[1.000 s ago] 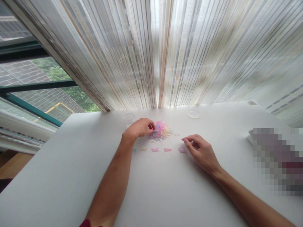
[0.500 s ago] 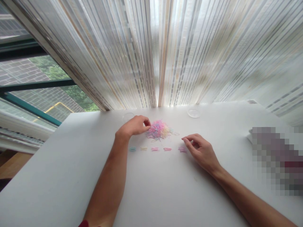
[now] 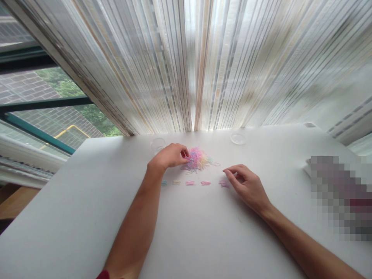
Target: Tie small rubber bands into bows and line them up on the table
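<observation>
Okay: left hand [image 3: 171,155] at the pastel band pile [image 3: 198,159], right hand [image 3: 244,184] near the purple bunch [image 3: 223,183]

Pile of thin bands, mixed pink, purple, yellow and blue, sits mid-counter [image 3: 186,236] toward the far side. Left hand reaches its left edge, fingertips at the bands; can't tell if they're apart or clamped on one. Right hand is right of the pile, thumb and forefinger tips together, just beyond the purple bunch.

Row on the near side of the pile, left to right: teal bunch [image 3: 164,183] partly behind the left arm, yellow bunch [image 3: 176,182], light pink bunch [image 3: 190,183], deeper pink bunch [image 3: 205,183], purple bunch. Clear round dish [image 3: 154,144] far left of the pile, clear disc [image 3: 238,139] far right. Striped curtain [image 3: 200,69] along the far edge. Pixelated object [image 3: 338,193] at right.
</observation>
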{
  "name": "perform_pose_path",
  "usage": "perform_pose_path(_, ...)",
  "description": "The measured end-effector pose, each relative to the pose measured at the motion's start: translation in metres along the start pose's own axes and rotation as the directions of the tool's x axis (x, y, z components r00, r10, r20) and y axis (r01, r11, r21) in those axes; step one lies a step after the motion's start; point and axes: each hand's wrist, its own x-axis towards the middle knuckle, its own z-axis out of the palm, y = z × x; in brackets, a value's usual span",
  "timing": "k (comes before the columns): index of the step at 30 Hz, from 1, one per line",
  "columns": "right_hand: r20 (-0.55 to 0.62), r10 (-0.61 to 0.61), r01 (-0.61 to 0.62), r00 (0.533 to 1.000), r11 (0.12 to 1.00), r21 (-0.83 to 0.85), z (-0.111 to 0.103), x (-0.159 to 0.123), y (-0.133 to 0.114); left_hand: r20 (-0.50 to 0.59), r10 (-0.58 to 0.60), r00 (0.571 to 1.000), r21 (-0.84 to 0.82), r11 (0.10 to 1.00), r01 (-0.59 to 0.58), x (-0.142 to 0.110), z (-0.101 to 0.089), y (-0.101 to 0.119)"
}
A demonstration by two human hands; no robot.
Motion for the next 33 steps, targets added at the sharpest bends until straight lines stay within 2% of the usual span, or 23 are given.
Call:
perform_pose_path(5,0.001,-0.001,0.001,1.0,1.0,-0.004,0.0,0.0,-0.001,-0.001,0.002,1.0,0.008,1.0,-0.002,0.003,0.005,0.003)
perform_pose_path(13,0.002,-0.001,0.001,1.0,1.0,0.003,0.0,-0.001,0.001,-0.067,0.017,0.998,-0.041,0.999,-0.02,0.0,-0.004,-0.01)
perform_pose_path(24,0.005,-0.001,0.001,1.0,1.0,-0.01,0.0,0.0,0.0,0.014,0.041,0.999,-0.062,0.997,-0.04,0.002,0.0,-0.01)
perform_pose_path(33,0.012,0.002,-0.002,1.0,1.0,0.003,-0.001,0.0,0.002,0.07,0.049,0.996,-0.007,0.999,-0.049,0.003,0.005,0.003)
